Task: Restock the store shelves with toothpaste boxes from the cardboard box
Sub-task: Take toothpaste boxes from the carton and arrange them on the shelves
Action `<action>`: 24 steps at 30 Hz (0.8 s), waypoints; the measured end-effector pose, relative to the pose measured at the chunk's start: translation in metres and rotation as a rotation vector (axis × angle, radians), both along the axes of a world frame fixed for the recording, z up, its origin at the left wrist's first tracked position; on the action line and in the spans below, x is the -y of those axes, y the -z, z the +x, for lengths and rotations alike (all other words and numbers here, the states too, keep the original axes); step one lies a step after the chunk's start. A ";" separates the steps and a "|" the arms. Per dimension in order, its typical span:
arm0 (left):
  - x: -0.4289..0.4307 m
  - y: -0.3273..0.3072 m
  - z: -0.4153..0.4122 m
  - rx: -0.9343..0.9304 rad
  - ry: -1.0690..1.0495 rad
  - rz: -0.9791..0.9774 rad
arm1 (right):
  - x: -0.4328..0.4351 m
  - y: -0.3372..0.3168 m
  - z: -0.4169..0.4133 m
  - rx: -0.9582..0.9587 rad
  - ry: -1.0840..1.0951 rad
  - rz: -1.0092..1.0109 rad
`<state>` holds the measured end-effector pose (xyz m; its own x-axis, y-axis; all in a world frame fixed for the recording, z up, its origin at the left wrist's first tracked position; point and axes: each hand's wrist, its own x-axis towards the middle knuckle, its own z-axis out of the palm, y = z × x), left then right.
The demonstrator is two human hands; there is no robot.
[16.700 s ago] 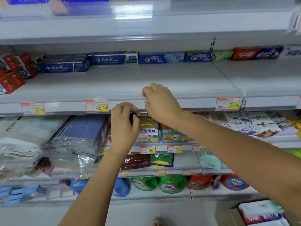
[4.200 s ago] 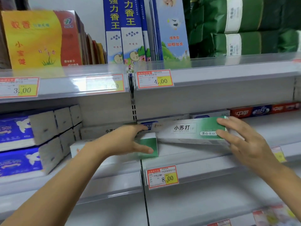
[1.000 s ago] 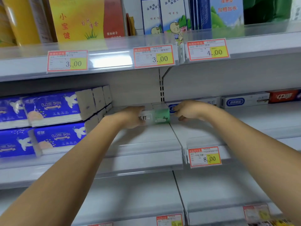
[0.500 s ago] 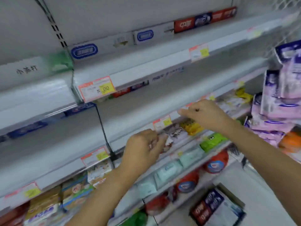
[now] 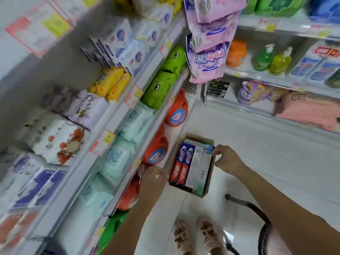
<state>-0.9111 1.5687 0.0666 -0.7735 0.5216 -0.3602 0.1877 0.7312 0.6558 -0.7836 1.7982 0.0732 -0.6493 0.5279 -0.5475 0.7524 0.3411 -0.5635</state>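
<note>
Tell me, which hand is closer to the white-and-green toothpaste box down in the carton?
Right. The right hand is by the far end of the white-and-green toothpaste box; the left hand is left of the carton, with the red-and-blue boxes between.

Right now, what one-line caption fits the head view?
Left hand and right hand reach down to the cardboard box on the floor, toothpaste boxes packed inside, beside stocked shelves.

Left hand [image 5: 154, 178] and right hand [image 5: 227, 160] hover by cardboard box [image 5: 197, 137].

A shop: stocked shelves [image 5: 117, 111] with price tags [image 5: 102, 142] line a tiled aisle.
</note>
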 end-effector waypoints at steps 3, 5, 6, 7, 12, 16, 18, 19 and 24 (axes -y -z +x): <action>-0.016 0.071 0.005 0.046 0.043 -0.057 | 0.003 0.074 0.028 0.101 0.184 -0.114; -0.026 0.116 0.010 0.100 0.046 -0.102 | 0.008 0.121 0.042 0.089 0.356 -0.195; -0.033 0.135 0.013 0.123 0.046 -0.112 | 0.011 0.142 0.046 0.067 0.417 -0.225; -0.040 0.155 0.016 0.142 0.047 -0.112 | 0.014 0.162 0.048 0.051 0.461 -0.261; -0.070 0.250 0.025 0.175 0.168 -0.222 | 0.038 0.243 0.043 -0.102 0.593 -0.459; -0.092 0.291 0.041 -0.128 0.358 -0.386 | 0.051 0.275 0.029 -0.116 0.591 -0.624; -0.099 0.303 0.048 -0.254 0.394 -0.433 | 0.053 0.290 0.024 -0.096 0.613 -0.691; -0.103 0.306 0.051 -0.283 0.388 -0.446 | 0.053 0.297 0.022 -0.071 0.619 -0.714; -0.119 0.310 0.042 -0.171 0.274 -0.445 | 0.053 0.326 0.015 0.000 0.857 -0.752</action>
<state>-0.8687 1.6875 -0.2434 -0.6978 0.5380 -0.4729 0.4869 0.8405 0.2376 -0.7691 1.7449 -0.2526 -0.2332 0.3356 -0.9127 0.5746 -0.7097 -0.4077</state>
